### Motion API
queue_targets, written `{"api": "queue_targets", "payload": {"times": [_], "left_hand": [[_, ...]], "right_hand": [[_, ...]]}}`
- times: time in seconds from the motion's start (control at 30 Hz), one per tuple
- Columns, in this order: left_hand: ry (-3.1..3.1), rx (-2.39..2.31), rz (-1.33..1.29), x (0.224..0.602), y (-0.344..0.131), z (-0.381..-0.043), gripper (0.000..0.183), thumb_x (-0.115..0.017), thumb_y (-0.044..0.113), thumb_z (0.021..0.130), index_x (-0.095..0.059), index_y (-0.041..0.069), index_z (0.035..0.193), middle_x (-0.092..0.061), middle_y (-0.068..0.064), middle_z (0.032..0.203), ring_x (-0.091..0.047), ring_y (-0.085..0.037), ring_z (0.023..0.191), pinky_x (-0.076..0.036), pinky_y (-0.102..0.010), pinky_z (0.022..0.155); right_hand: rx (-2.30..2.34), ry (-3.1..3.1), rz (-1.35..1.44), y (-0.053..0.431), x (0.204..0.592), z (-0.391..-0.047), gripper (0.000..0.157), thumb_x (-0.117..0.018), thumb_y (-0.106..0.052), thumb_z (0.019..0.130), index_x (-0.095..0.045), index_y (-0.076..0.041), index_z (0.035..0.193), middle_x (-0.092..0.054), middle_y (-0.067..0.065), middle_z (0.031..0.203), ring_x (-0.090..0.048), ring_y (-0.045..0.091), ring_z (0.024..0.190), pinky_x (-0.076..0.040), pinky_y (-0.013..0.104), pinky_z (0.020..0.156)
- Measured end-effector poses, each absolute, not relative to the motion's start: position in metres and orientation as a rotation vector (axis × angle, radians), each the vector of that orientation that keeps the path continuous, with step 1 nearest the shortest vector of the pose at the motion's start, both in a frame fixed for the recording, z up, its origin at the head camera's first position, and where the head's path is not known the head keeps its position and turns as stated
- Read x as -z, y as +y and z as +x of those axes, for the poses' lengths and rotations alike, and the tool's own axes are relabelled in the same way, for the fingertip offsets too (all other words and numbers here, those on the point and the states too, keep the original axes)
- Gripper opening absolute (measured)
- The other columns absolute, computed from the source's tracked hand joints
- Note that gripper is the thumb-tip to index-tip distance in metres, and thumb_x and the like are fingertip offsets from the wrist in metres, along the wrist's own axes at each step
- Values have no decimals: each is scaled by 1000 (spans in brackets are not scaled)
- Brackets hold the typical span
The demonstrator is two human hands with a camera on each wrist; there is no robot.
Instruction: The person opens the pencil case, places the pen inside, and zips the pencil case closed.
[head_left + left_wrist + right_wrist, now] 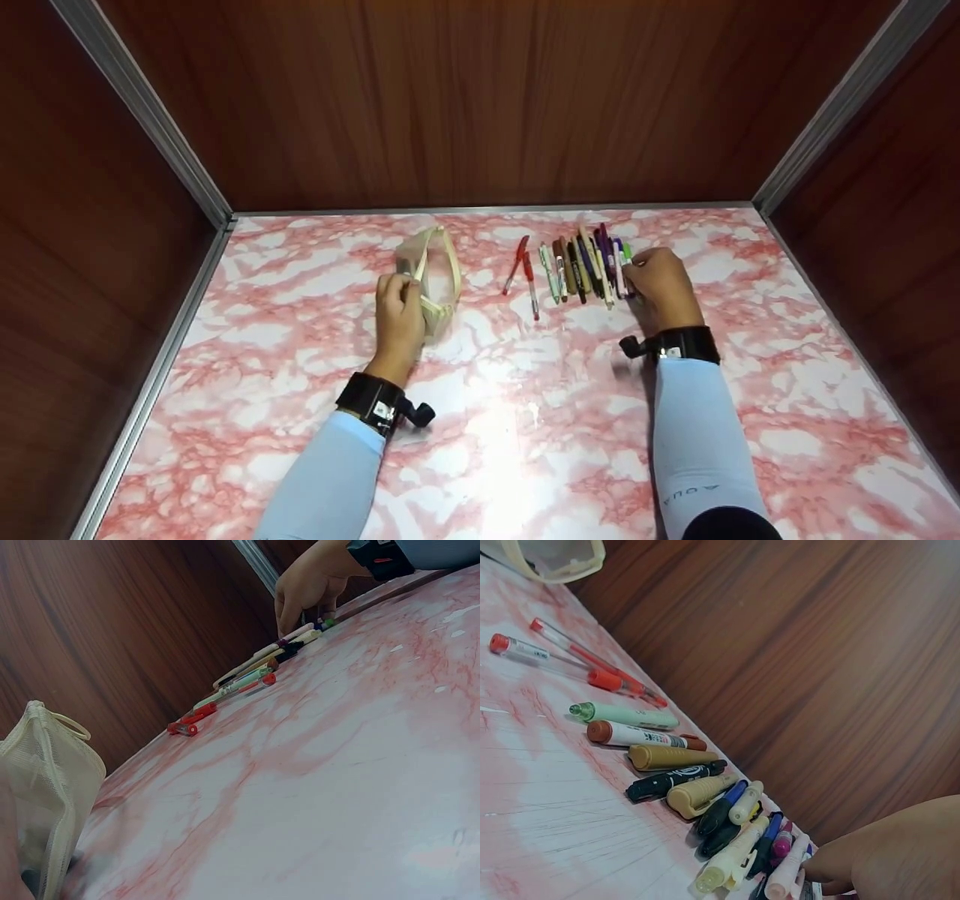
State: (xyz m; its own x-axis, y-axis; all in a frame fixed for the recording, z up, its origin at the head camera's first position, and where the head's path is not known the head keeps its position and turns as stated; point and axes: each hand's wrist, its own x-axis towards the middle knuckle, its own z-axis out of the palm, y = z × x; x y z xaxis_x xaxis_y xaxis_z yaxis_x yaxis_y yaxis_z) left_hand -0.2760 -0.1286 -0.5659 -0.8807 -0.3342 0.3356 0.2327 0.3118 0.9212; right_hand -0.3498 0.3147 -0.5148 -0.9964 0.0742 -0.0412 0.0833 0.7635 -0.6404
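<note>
The left hand, its grip pinching the edge of a cream mesh pouch, and the right hand, touching a row of pens at its right end, whether pinching cannot be told, flank two red pens on the counter.

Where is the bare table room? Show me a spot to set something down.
The widest bare patch of table lies between the forearms, on the near side of the pen row. A narrower bare strip separates the mesh pouch from two red pens. Left of the pouch is bare too. Crowded: the row itself, packed tightest beside the right hand.
</note>
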Motion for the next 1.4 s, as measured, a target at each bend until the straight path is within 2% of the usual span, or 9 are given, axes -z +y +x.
{"api": "queue_targets", "payload": {"times": [0.1, 0.23, 0.43, 0.57, 0.67, 0.77, 0.93, 1.17, 1.4], "left_hand": [[-2117, 1591, 91, 566, -130, -276, 14, -60, 10, 108, -66, -1, 102, -56, -17, 115, -57, -32, 111, -49, -37, 95], [-2116, 1581, 85, 566, -131, -276, 14, -60, 9, 108, -66, -2, 102, -56, -19, 116, -57, -33, 112, -49, -37, 96], [-2117, 1583, 78, 564, -132, -275, 13, -61, 9, 108, -66, -1, 101, -56, -17, 116, -57, -32, 114, -49, -37, 99], [-2110, 1565, 70, 564, -132, -276, 12, -61, 8, 107, -65, -2, 100, -56, -18, 115, -57, -34, 116, -47, -40, 102], [-2110, 1565, 71, 564, -132, -276, 12, -62, 7, 108, -65, -2, 100, -56, -19, 115, -58, -34, 116, -47, -39, 102], [-2114, 1582, 74, 563, -131, -277, 12, -62, 8, 108, -65, -1, 101, -56, -18, 117, -57, -33, 115, -48, -37, 99], [-2117, 1599, 81, 563, -130, -278, 13, -61, 10, 110, -65, 0, 102, -55, -16, 117, -57, -30, 113, -49, -35, 96], [-2120, 1594, 80, 563, -130, -277, 14, -61, 9, 110, -65, 0, 101, -54, -16, 115, -57, -29, 110, -48, -33, 93], [-2123, 1590, 76, 563, -130, -276, 14, -60, 9, 109, -65, 1, 99, -54, -15, 115, -56, -27, 108, -47, -32, 91]], "right_hand": [[1077, 2954, 116, 313, 514, -350, 29, -69, -22, 104, -80, 3, 114, -82, 20, 106, -72, 38, 103, -59, 54, 98], [1114, 2940, 143, 311, 513, -350, 21, -71, -20, 101, -77, -1, 95, -73, 5, 80, -64, 30, 84, -51, 41, 81], [1218, 2879, 226, 309, 512, -350, 22, -72, -14, 99, -60, -6, 81, -55, -1, 68, -55, 25, 74, -47, 39, 71], [1220, 2891, 248, 307, 510, -350, 16, -73, -14, 99, -69, 1, 101, -67, 8, 90, -61, 24, 85, -52, 34, 75], [1292, 2800, 310, 307, 508, -350, 35, -73, -17, 102, -69, 5, 128, -71, 14, 110, -66, 22, 90, -58, 33, 74], [1379, 2709, 365, 309, 505, -350, 45, -71, -18, 104, -62, 5, 142, -71, 15, 107, -68, 21, 80, -59, 35, 67], [1391, 2798, 355, 312, 499, -350, 47, -67, -19, 104, -64, 5, 144, -70, 15, 105, -66, 15, 70, -58, 31, 64], [1631, 2774, 400, 301, 490, -354, 43, -73, -21, 102, -75, 3, 137, -77, 9, 102, -73, 10, 72, -65, 29, 71], [1790, 2678, 308, 276, 477, -352, 42, -79, -21, 103, -76, 1, 139, -79, -2, 101, -74, 7, 79, -66, 31, 79]]}}
